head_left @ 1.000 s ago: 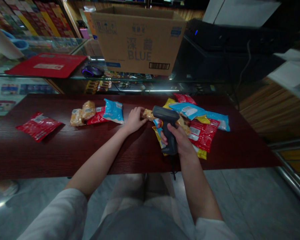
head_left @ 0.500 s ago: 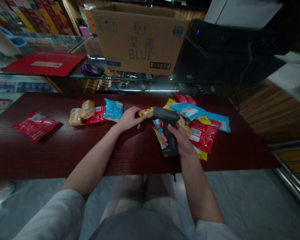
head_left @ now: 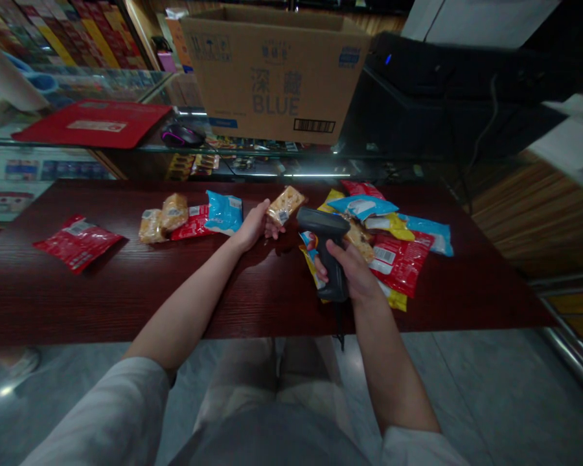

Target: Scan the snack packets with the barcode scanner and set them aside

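My left hand [head_left: 256, 226] grips a clear-wrapped pastry [head_left: 286, 204] by its left edge, its pale label facing up toward me. Wrapped round the handle of a dark barcode scanner [head_left: 324, 223] is my right hand [head_left: 352, 265], with the scanner head tilted toward the pastry. Under and behind the scanner lies a heap of snack packets: a red packet [head_left: 401, 262], a blue packet [head_left: 364, 206], a yellow packet [head_left: 391, 225] and another wrapped pastry [head_left: 359, 241]. Left of my left hand sit a blue packet [head_left: 224, 212], a red packet [head_left: 192, 223] and two wrapped pastries [head_left: 162, 219].
A red packet [head_left: 79, 243] lies alone at the left of the dark wooden table [head_left: 175, 304]. Beyond, a glass counter carries a cardboard box [head_left: 274, 84], a computer mouse [head_left: 182, 135] and a red mat [head_left: 97, 123]. Black equipment [head_left: 418, 116] stands at the right.
My left hand has lifted and turned the pastry, so its label now shows. A blue packet on the right heap has shifted, uncovering more of a yellow one. The scanner has barely moved.
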A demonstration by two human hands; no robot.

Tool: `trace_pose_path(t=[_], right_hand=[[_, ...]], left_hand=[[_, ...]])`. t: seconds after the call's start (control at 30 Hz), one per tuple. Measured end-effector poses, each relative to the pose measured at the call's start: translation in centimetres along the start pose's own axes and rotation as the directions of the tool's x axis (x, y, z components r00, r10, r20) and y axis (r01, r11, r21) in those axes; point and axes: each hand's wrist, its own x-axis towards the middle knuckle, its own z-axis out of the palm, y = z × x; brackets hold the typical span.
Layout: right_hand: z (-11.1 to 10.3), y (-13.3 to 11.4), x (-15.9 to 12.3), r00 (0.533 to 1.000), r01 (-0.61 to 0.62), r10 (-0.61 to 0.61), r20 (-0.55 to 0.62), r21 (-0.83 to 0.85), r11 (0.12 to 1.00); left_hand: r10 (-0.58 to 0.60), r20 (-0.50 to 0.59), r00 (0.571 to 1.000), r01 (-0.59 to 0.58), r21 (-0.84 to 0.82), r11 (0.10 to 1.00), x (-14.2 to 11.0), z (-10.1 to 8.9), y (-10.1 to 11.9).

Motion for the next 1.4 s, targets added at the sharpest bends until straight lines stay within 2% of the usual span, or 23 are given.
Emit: trace_pose_path(t=[0.17,0.6,0.87,0.97,1.03,1.1,1.17,1.23,1.33,1.4], right_hand=[[0.1,0.1,0.0,1.000,-0.005,0.005,-0.010,-0.051,0.999],[0.2,0.4,0.0,1.000,0.007,-0.007,-0.013,-0.030,1.000],[0.4,0.2,0.0,0.998,0.041,-0.041,-0.039,-0.015,0.999],[0.4,0.1,0.0,0.999,0.035,-0.036,-0.039,-0.016,0.999],[0.4,0.1,-0.1,0.999,0.027,-0.028,-0.036,-0.011,1.000],[0.4,0.1,-0.1,0.999,0.021,-0.021,-0.038,-0.001,1.000],[0.4,0.1,0.0,0.999,0.012,-0.012,-0.045,0.007,1.000],[0.3,0.2,0.0,0.999,0.007,-0.007,-0.051,0.011,1.000],[0.3,0.2,0.0,0.999,0.002,-0.001,-0.051,0.007,1.000],[0.2,0.1,0.0,0.999,0.002,-0.001,-0.051,0.003,1.000]], left_hand=[[-0.040,-0.004,0.999,0.040,-0.012,0.999,-0.3,0.3,0.5],[-0.121,-0.062,0.991,0.116,-0.080,0.990,0.0,0.7,1.0],[-0.065,-0.010,0.998,0.065,-0.059,0.996,0.0,0.3,0.6],[-0.003,-0.018,1.000,0.005,0.083,0.997,-0.5,0.0,0.8],[0.135,-0.078,0.988,-0.099,0.357,0.929,-1.3,-0.2,1.6],[0.331,-0.139,0.933,-0.149,0.687,0.711,-2.3,-0.4,2.6],[0.446,-0.181,0.877,-0.059,0.879,0.473,-3.4,-0.6,3.6],[0.447,-0.215,0.868,0.050,0.934,0.353,-4.1,-0.6,4.3],[0.408,-0.220,0.886,0.106,0.953,0.284,-4.4,-0.6,4.5],[0.433,-0.225,0.873,0.124,0.961,0.249,-4.4,-0.7,4.3]])
